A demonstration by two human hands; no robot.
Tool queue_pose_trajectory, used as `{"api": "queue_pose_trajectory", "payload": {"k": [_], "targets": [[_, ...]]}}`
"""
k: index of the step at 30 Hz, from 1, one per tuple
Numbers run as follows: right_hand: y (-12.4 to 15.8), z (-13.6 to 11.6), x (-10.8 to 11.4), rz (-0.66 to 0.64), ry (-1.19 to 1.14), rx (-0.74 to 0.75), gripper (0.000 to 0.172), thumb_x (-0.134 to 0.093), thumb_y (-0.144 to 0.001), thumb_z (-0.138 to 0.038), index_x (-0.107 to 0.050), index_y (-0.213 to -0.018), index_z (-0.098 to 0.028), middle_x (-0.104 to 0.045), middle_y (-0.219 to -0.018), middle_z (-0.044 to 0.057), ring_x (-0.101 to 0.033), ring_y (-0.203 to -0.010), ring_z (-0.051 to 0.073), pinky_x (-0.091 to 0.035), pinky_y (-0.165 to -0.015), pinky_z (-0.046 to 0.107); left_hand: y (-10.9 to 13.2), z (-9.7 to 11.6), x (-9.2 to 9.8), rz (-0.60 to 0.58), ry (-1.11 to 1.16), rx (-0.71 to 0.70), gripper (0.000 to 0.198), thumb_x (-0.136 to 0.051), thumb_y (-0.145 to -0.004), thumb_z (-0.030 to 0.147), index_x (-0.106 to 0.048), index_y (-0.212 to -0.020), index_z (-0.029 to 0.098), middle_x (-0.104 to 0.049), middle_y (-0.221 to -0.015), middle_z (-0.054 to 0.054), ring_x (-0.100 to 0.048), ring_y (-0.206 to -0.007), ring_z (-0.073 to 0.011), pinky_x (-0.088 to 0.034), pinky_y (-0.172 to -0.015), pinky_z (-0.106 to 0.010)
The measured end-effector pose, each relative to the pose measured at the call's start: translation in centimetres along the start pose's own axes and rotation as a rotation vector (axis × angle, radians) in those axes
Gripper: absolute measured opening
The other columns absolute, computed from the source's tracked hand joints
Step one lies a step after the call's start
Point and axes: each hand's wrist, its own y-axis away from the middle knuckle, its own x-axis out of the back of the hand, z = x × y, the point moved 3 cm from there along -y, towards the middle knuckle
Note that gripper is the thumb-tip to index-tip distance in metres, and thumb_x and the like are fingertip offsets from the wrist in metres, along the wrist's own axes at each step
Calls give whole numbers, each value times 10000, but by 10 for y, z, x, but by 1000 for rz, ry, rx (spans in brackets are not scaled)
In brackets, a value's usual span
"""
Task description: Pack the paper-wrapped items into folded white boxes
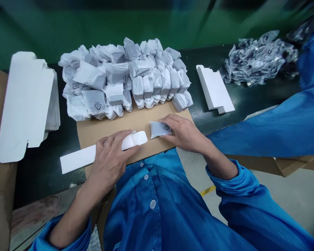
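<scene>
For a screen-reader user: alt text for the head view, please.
A left hand holds a small white box on a cardboard sheet, while the right hand holds a wrapped packet. Behind lies a pile of packets.

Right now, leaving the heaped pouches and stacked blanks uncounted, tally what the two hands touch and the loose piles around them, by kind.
White carton under the left hand: 1
Wrapped pouch under the right hand: 1
Heap of wrapped pouches: 1
Stacks of flat white carton blanks: 2
Pile of clear bags with dark contents: 1
Total: 6
</scene>
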Motion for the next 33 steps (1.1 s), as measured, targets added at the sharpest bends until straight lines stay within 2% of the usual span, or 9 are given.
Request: {"api": "queue_pose_trajectory", "payload": {"k": [3, 7, 13, 18, 21, 24, 26, 28, 33], "targets": [[0, -14, -6, -68, -271, 100, 430, -710, -895, -272, -593, -1291, -149, -684, -1170, 99, -656, -1031, 210, -528, -874, 321, 3, 0, 3, 46, 47, -44, 372, -493, -883, 81, -722, -1040, 329, -583, -1370, -81, -561, -1200, -313, -441, -883, -477], [-17, -26, -22, -90, -228, 188, 313, -624, -939, -172, -641, -1251, -176, -678, -1202, 103, -626, -1141, 228, -515, -980, 387, 5, -3, 3, 44, 129, -94, 362, -499, -889, 88, -730, -1017, 335, -613, -1330, -64, -559, -1223, -304, -433, -926, -473], [-21, -51, -59, 131, -107, 82, 365, -436, -999, -160, -544, -1342, -96, -651, -1237, 187, -609, -1152, 276, -517, -1010, 474, 10, -6, 0, 121, 120, -70, 300, -514, -913, 112, -719, -1013, 307, -627, -1318, -72, -571, -1232, -293, -472, -931, -471], [-12, -70, -75, 133, -712, -28, 594, -363, -970, -94, -265, -1546, -199, -618, -1354, 111, -645, -1173, 164, -544, -1027, 368, 17, -9, -1, 252, 167, 29, 271, -594, -902, 165, -623, -1141, 289, -585, -1341, -108, -600, -1221, -278, -550, -948, -477], [-16, -76, -84, 175, -917, -116, 614, -412, -941, -95, -305, -1531, -229, -604, -1381, 83, -611, -1241, 137, -528, -1054, 334, 18, -7, -5, 311, 201, 84, 420, -626, -887, 143, -532, -1269, 292, -525, -1396, -120, -589, -1272, -272, -553, -998, -473], [-27, -80, -87, 229, -865, -186, 573, -542, -928, -177, -413, -1483, -236, -660, -1302, 61, -654, -1158, 147, -536, -1041, 338, 14, 4, -7, 358, 146, 112, 624, -615, -887, 93, -423, -1436, 318, -487, -1446, -150, -585, -1286, -287, -537, -1018, -486], [-30, -75, -73, 266, -813, -197, 502, -582, -936, -221, -493, -1430, -230, -719, -1168, 40, -692, -1039, 140, -559, -987, 317, 12, 15, -2, 402, 98, 123, 765, -645, -871, 86, -326, -1528, 312, -459, -1493, -179, -530, -1345, -316, -521, -1030, -500], [-21, -60, -37, 309, -731, -158, 421, -570, -950, -207, -565, -1370, -219, -732, -1113, 34, -695, -986, 134, -568, -934, 286, 14, 27, 7, 476, 89, 96, 902, -730, -813, 93, -273, -1564, 296, -410, -1550, -177, -482, -1385, -334, -507, -1046, -505], [34, 14, 106, 390, -242, -106, 406, -555, -877, -60, -689, -1224, -221, -712, -1165, 27, -670, -1002, 162, -538, -902, 294, 25, 42, 24, 634, 214, 6, 1007, -845, -674, 70, -371, -1525, 327, -435, -1545, -127, -614, -1216, -298, -556, -959, -444]]}}
